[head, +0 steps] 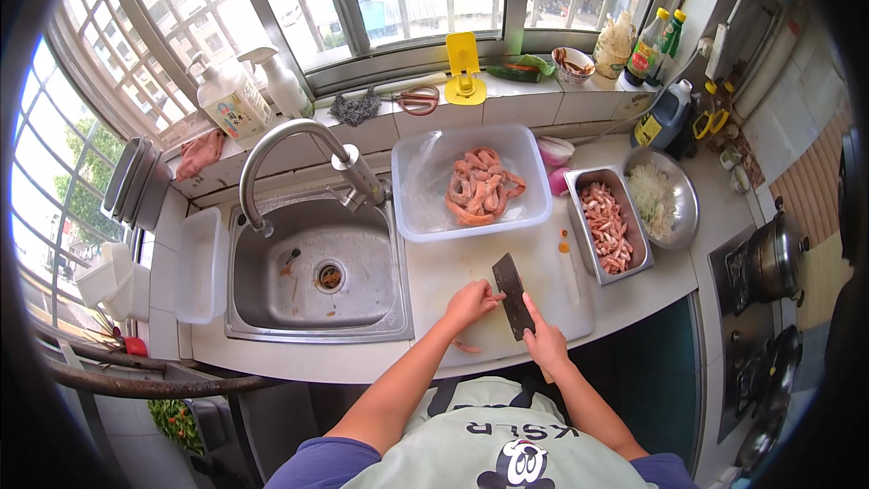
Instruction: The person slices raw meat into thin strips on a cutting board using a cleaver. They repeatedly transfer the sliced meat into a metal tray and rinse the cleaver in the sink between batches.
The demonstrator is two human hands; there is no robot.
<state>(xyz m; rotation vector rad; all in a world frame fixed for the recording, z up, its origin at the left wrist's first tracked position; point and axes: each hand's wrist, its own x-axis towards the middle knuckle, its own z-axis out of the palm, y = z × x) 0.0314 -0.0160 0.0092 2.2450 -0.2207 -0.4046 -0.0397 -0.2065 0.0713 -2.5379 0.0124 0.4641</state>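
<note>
My right hand (545, 346) grips a cleaver (510, 292), its dark broad blade standing over a white cutting board (445, 265). Just left of the blade, the curled fingers of my left hand (472, 303) pinch a small pinkish piece of meat (501, 297), mostly hidden by the fingertips. Another pale pink strip of meat (467, 348) lies near the board's front edge. Behind the board stands a translucent plastic tub (414, 180) holding a heap of long, reddish sausage-like meat (485, 187). A steel pan (635, 268) to the right holds many cut meat pieces (606, 227).
At left is a steel sink (299, 292) under a curved faucet (299, 125). Beyond the steel pan sits a metal bowl (686, 207) of pale shreds. Red onions (557, 153) lie behind. A pot (770, 261) stands on the stove at right; bottles (645, 47) and scissors (417, 100) line the sill.
</note>
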